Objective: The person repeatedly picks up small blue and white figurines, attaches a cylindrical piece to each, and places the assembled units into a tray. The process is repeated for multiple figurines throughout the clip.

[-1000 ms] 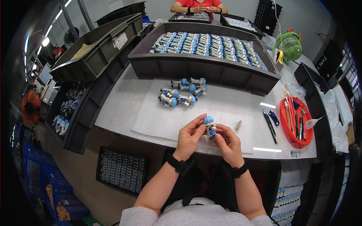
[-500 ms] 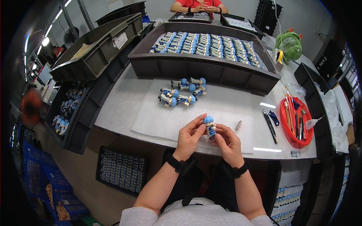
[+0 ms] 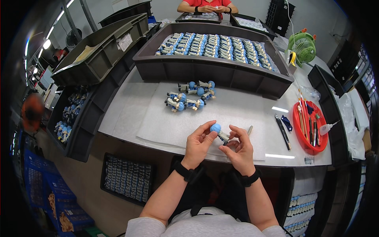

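My left hand [image 3: 198,144] pinches a small blue-haired figurine [image 3: 216,129] by its head, above the front part of the white foam sheet [image 3: 162,128]. The figurine tilts, its feet pointing down to the right. Beside its legs is my right hand [image 3: 240,150], thumb and fingers apart, with nothing seen between them; whether a fingertip touches the feet I cannot tell. Several like figurines [image 3: 191,94] lie in a loose group farther back on the sheet. A short pale stub [image 3: 250,130] lies just past my right fingers.
A large dark tray [image 3: 209,65] with rows of figurines stands at the back. On the right are a red basket [image 3: 295,130] of brushes and bottles, a black pen-like tool [image 3: 282,132] and a green fan [image 3: 302,47]. At left, a dark bin [image 3: 81,136] holds more figurines. Opposite, a person in red works.
The figurine has turned from upright with its front showing to tilted with the round back of its head up. My right fingers have opened away from it.
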